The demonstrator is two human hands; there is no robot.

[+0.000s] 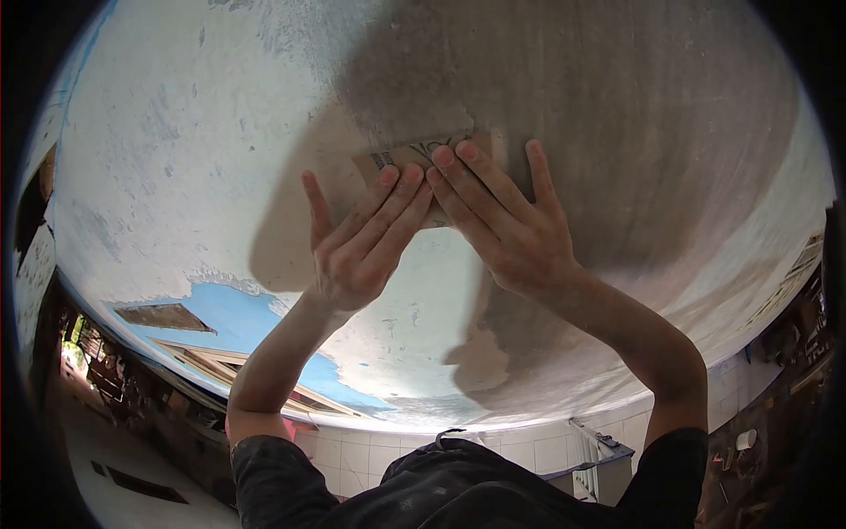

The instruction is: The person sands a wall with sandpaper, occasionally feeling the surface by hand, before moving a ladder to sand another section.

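Note:
A brown sheet of sandpaper [404, 154] with black print on its back lies flat against a patchy white and grey wall [176, 176]. My left hand [357, 256] presses on its left part with straight fingers, the thumb or outer digit spread away to the left. On the sheet's right part rests my right hand [522, 242], fingers stretched and one digit spread to the right. Both hands' inner fingertips nearly meet at the middle of the sheet. Its lower edge shows a little between the hands, and the rest is covered by fingers.
Bright blue paint [238, 309] borders the white coat at lower left, near a wooden frame [207, 361]. Pale tiles [352, 454] lie below. A grey-topped metal stand [608, 463] is by my right elbow. Clutter [749, 450] lines the far right.

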